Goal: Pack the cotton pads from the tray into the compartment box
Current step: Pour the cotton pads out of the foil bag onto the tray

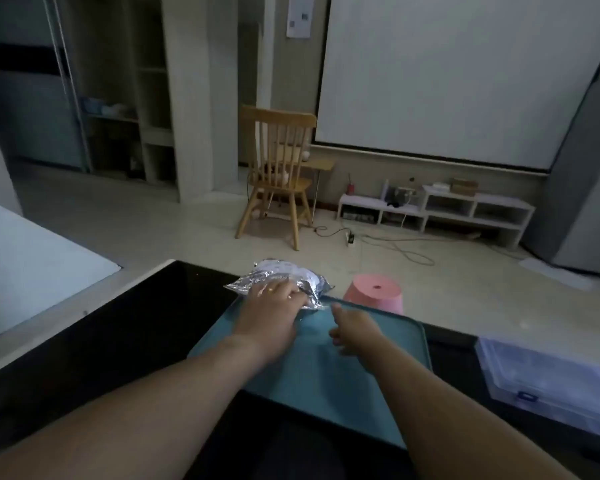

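Head view: a crinkled foil bag is being gripped by the left hand at twelve o'clock on the teal tray, the fingers being curled over the bag's near edge. The bag is being held half across the tray's far rim, close to the far edge of the black table. No loose cotton pads are being seen on the tray; they are presumably being kept inside that bag, though its contents cannot be made out. The right hand is being held just beside the bag at one o'clock, thumb raised, fingers loosely curled, nothing in it.

The clear compartment box is being left at three o'clock, well apart from the bag, and its lid is being judged down, with the blue latches seemingly fastened.

Trouble is being risked in three places. A push instead of a pull, and the bag is being sent over the far edge towards the pink stool on the floor. Slick foil being torn too sharply, and pads are being scattered across the table. A box not being unlatched first, and a handful of pads is being carried over with nowhere to go
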